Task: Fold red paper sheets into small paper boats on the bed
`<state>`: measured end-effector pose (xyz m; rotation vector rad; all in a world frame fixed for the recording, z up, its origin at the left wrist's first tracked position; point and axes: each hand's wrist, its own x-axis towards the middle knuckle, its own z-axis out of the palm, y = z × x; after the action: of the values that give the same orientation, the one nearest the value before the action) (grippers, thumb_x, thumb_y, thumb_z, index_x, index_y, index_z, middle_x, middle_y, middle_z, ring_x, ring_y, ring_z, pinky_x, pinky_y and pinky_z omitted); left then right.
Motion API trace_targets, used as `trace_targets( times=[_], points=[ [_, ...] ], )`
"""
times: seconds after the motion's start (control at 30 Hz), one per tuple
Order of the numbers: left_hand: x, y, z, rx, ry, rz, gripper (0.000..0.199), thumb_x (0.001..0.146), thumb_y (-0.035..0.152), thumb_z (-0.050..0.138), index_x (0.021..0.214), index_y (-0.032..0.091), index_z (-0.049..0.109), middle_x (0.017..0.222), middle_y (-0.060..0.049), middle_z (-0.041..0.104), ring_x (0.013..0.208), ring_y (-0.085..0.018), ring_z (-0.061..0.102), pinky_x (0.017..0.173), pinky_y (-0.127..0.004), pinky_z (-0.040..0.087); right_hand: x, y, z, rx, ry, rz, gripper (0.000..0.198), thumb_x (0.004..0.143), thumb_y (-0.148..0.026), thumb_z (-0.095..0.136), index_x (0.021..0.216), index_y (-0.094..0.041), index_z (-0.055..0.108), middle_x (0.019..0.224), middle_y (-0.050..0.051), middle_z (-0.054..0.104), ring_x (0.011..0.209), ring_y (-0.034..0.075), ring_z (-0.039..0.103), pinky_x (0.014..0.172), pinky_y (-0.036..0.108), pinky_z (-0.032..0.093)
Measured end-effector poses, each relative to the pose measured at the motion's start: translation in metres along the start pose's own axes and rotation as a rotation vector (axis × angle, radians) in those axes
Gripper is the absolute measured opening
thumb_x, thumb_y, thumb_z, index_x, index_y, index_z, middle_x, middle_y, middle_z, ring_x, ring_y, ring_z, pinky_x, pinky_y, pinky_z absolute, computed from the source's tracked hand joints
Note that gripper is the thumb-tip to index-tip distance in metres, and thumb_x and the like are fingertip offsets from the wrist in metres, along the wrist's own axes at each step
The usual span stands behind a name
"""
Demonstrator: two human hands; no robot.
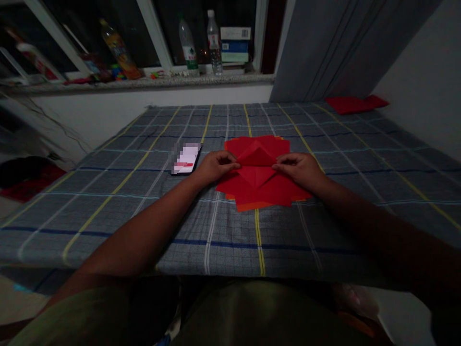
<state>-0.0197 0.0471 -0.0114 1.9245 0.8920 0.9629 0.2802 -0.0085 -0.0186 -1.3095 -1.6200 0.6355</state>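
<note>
Folded red paper (256, 162) btwn both hands, atop fanned red/orange sheets (259, 198).
L hand (218, 166) pinches its left edge, R hand (301, 168) its right edge, thumb + fingers; folded middle sits midway btwn grips. Plaid cloth (118, 192) under sheets; phone (189, 157) near L hand.

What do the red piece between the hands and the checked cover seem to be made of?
The red piece looks like matte paper: it shows sharp creases. The checked cover seems woven cloth, dull, softly wrinkled; cotton or synthetic, I cannot tell.
</note>
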Motion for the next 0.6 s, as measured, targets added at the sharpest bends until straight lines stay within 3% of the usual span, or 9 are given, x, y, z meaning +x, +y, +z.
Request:
trace_targets(
  times=[0.13,0.37,0.6],
  points=[
    [-0.001,-0.001,-0.002,-0.020,-0.021,0.004,0.033,0.074,0.045,0.086,0.080,0.016,0.072,0.085,-0.005,0.072,0.077,-0.014,0.064,0.075,-0.029,0.051,0.000,-0.002,-0.002,0.034,-0.031,-0.013,0.035,0.069,-0.058,0.086,0.076,-0.024,0.078,0.088,0.007,0.079,0.085,0.026,0.073,0.082,0.042,0.058],
    [-0.001,0.003,0.000,-0.003,-0.025,-0.015,0.033,0.072,0.044,0.087,0.074,0.015,0.071,0.082,-0.005,0.072,0.074,-0.014,0.063,0.070,-0.028,0.048,-0.001,-0.009,0.003,0.072,-0.016,-0.025,0.042,0.072,-0.062,0.083,0.068,-0.023,0.070,0.078,0.005,0.074,0.075,0.022,0.066,0.072,0.037,0.053],
    [-0.003,0.011,0.006,-0.059,-0.013,-0.072,0.039,0.074,0.050,0.084,0.071,0.016,0.065,0.068,0.001,0.062,0.062,-0.010,0.053,0.060,-0.024,0.040,0.001,-0.005,0.012,0.193,0.039,-0.075,0.037,0.073,-0.050,0.084,0.071,-0.025,0.057,0.072,-0.001,0.063,0.070,0.017,0.059,0.068,0.033,0.050]
  ],
)
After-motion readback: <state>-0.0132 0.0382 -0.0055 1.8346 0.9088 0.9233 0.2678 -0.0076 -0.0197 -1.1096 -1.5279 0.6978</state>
